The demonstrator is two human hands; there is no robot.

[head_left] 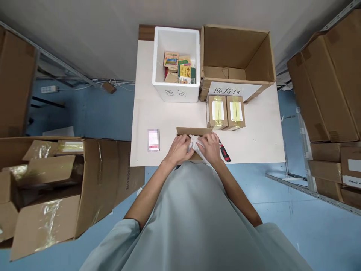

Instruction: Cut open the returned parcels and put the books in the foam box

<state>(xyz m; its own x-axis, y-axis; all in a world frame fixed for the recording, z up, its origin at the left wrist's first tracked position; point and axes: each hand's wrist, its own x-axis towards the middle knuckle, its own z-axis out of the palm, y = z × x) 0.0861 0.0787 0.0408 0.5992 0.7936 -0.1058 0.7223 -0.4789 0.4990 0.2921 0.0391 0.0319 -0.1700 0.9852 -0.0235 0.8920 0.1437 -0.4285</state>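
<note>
Both hands are working at the middle of the table's near edge, where the left hand and the right hand are each clenching their fingers on a crumpled white wrapping sitting in the top of a small open cardboard box. A red-handled knife is lying just beside the right hand, and a pink card is lying well apart from the left hand. Toward the far edge, two taped boxes are standing before a large carton, with a white foam bin sitting beside it.
</note>
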